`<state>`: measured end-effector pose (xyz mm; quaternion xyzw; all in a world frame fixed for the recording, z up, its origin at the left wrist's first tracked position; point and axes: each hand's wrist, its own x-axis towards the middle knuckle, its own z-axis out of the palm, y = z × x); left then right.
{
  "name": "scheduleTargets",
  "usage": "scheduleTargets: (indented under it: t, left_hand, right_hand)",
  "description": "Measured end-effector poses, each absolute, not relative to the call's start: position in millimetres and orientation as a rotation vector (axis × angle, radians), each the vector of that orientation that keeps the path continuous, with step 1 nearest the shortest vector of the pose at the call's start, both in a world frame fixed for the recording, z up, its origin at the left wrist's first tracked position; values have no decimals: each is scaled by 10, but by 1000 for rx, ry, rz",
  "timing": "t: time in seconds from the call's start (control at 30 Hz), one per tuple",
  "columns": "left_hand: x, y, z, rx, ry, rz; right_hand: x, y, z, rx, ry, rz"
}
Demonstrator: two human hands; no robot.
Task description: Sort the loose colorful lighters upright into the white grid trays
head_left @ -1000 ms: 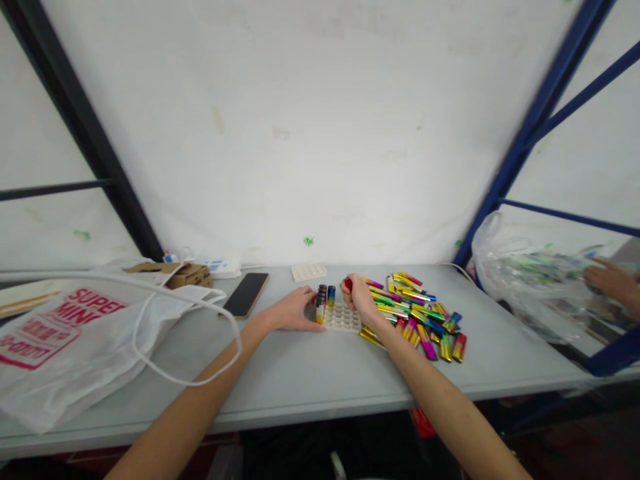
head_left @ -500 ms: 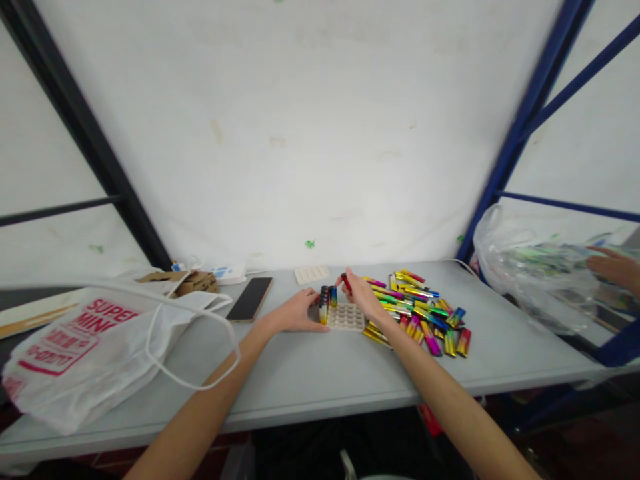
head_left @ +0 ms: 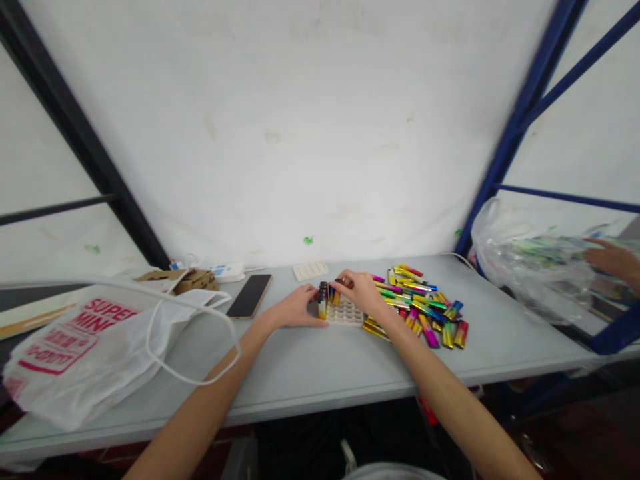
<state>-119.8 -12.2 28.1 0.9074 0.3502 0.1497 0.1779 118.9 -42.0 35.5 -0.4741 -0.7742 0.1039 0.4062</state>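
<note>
A white tray with rows of small holes (head_left: 347, 315) lies on the table. Along its left side stand several lighters (head_left: 323, 303) with dark tops, upright in a row. My left hand (head_left: 296, 308) grips the tray's left end, thumb at the near corner and fingers at the back. Above the tray's far part, my right hand (head_left: 361, 291) pinches a lighter by its top; its fingers hide much of it. Right of the tray, a loose pile of shiny multicoloured lighters (head_left: 425, 310) lies close to my right wrist.
A second white tray (head_left: 311, 270) lies by the wall. To the left are a phone (head_left: 250, 296), a white plastic bag (head_left: 100, 360), a looping white cable (head_left: 235, 333) and cardboard (head_left: 197, 281). At far right, another person's hand (head_left: 613, 260) is near a clear bag (head_left: 525, 257).
My right hand has moved slightly left and down with the lighter, from beside the standing row to right over the tray. My left hand keeps its place on the tray.
</note>
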Motion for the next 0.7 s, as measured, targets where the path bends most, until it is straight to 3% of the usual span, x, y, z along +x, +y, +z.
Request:
scheduleTargets:
  t: [0.7]
  left_hand:
    - [-1192,-124,286,2583,1008,424]
  right_hand:
    - [1159,-427,314,-1155,-2055,342]
